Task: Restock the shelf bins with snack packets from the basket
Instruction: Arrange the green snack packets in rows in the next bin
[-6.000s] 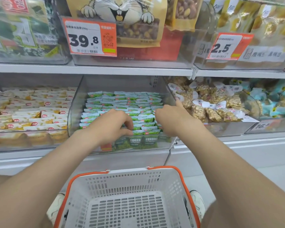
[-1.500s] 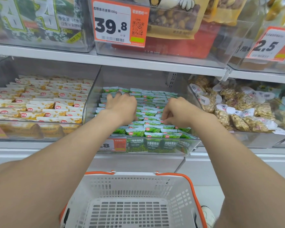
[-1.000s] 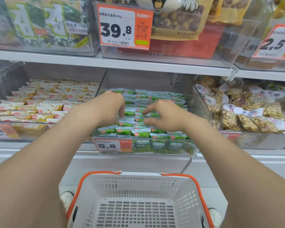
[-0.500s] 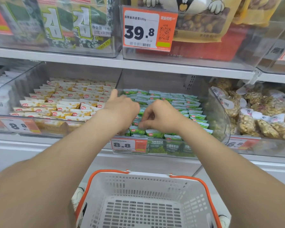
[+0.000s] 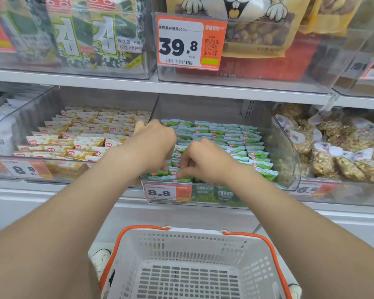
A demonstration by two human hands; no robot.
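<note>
1. Shop shelving is filling the view, and clear bins are sitting in a row under the upper shelf.
2. Green packets are standing in tidy rows in the middle bin, between yellow packets on the left and bagged nuts on the right.
3. The left hand is curling its fingers down onto the near left rows; whether it is gripping a packet cannot be told.
4. The right hand, just beside it, is pinching the top edge of a front-row green packet.
5. Change: a moment ago the left hand was reaching to the far rows; both hands are now working together at the near left corner.
6. The basket below is showing a bare floor, as before. Judgement: loading of this bin appears finished, and the hands are only straightening the front row.
</note>
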